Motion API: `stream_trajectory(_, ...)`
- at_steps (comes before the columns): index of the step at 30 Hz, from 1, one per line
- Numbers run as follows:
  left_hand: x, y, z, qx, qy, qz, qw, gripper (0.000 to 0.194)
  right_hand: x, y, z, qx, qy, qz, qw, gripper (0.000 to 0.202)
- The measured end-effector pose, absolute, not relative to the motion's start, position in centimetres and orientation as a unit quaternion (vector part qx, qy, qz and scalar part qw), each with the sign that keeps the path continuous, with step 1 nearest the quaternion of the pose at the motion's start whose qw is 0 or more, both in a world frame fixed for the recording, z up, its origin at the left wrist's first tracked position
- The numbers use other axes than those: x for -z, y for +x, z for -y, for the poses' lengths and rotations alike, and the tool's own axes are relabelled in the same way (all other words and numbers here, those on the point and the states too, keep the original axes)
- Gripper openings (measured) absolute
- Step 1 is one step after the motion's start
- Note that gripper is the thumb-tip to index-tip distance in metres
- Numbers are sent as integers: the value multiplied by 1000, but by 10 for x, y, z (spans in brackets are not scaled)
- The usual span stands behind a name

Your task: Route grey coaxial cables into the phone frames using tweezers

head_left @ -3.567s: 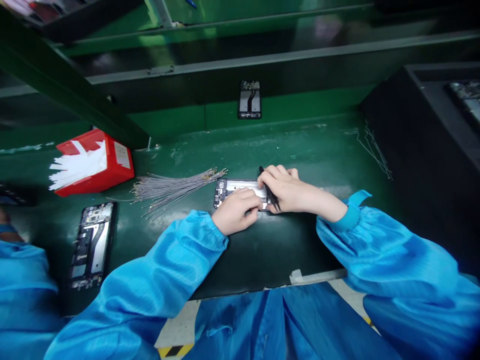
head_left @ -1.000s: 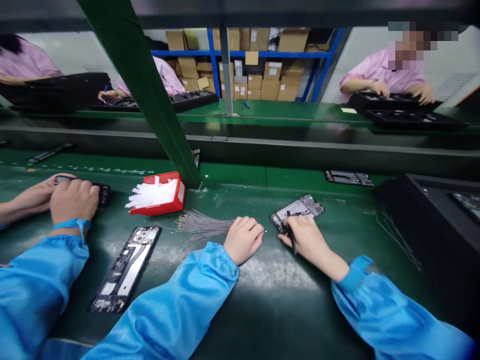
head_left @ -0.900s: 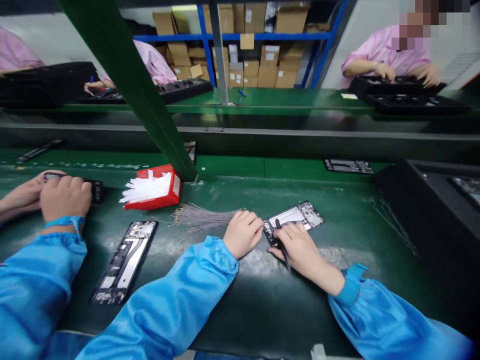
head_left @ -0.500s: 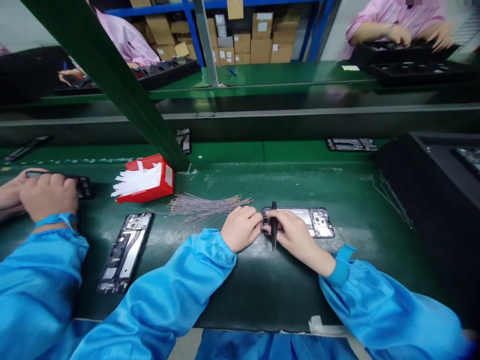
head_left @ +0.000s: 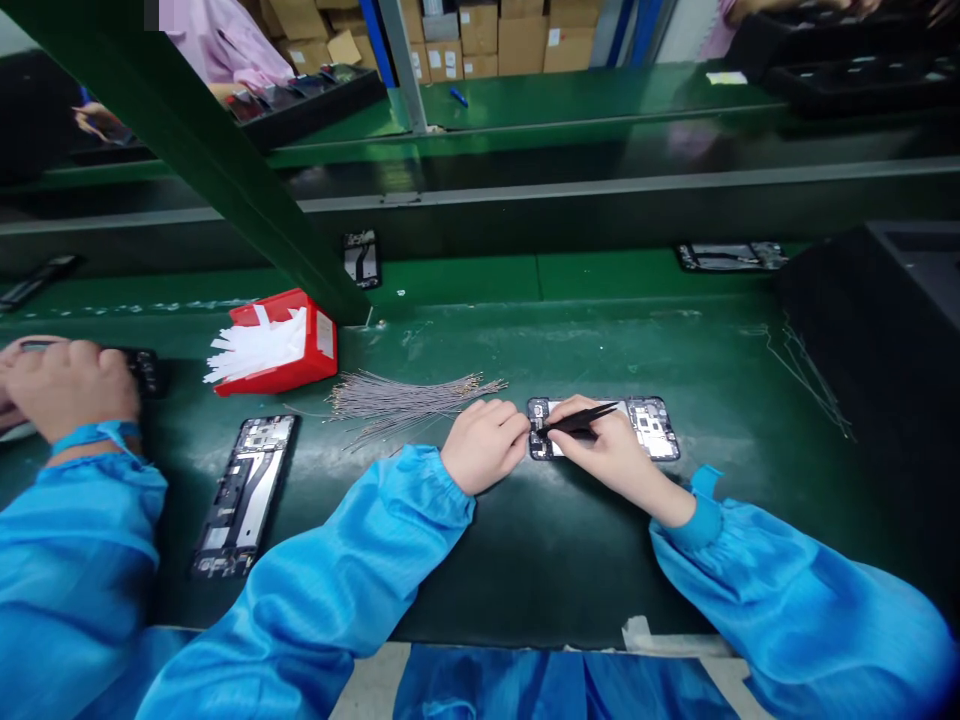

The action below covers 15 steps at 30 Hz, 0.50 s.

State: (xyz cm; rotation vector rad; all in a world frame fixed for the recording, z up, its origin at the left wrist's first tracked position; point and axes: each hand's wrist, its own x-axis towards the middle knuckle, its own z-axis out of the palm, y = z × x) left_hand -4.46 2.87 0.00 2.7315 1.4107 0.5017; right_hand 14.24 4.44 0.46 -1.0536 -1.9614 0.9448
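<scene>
Behind the bench's (head_left: pixel 517 570) front edge, phone (head_left: pixel 654 425) under right hand (head_left: pixel 606 448) with gripped tweezers (head_left: pixel 587 417), curled left hand (head_left: pixel 486 446) leftward, hold unclear.

We are facing a phone frame (head_left: pixel 656 428) on the bench (head_left: pixel 517 570), right of our left hand (head_left: pixel 486 446); a wire bundle (head_left: pixel 405 398) is lying behind and left of that hand, a bin (head_left: pixel 319 358) farther left, a second frame (head_left: pixel 244 497) before the bin.
</scene>
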Motion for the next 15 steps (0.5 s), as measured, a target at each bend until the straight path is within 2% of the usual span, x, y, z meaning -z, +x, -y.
stream_trajectory(7, 0, -43, -28, -159, 878, -451, 9, 21, -9, 140, -43, -326, -415, 779, 339, 5)
stream_trajectory(15, -1, -43, -28, -149, 881, -449, 4, 24, -4, 142, -45, -349, -419, 761, 351, 5)
